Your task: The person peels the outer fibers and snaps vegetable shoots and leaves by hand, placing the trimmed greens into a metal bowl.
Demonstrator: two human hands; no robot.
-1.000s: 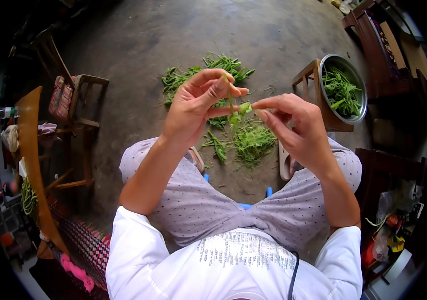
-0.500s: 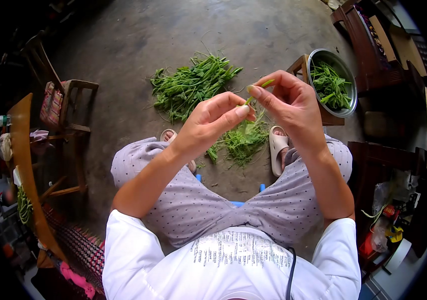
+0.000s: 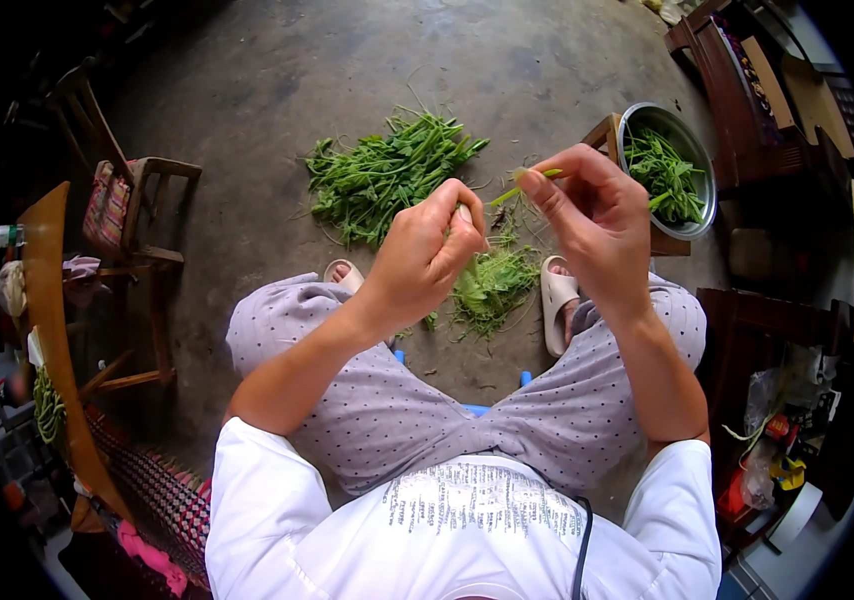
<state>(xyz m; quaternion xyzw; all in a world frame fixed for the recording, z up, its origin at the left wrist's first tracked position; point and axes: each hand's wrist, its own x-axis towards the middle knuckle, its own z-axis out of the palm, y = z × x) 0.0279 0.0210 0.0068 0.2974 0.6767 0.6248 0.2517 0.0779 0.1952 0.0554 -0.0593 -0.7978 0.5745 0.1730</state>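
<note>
Pinching one thin green stem (image 3: 503,197): right hand (image 3: 592,220), thumb against forefinger, out in front of the knees, the stem's free end slanting toward the left hand. Left hand (image 3: 425,245): fingers curled closed, just beside that end (whether anything sits inside cannot be told).

Stem, handling: likely very light, crisp yet bendable, perhaps a little damp and slick; apt to snap or bruise under a hard squeeze. Best hold: fingertips, lightly, near the middle or the thicker end.

Greens, loose pile (image 3: 387,175): long, leafy, on the floor beyond the left hand; probably soft, easily tangled, better lifted by the stalks. Scraps, pale heap (image 3: 492,285): stringy, limp-looking, on the floor between the feet. Basin (image 3: 712,185): metal, holding more greens, beyond the right hand.
</note>
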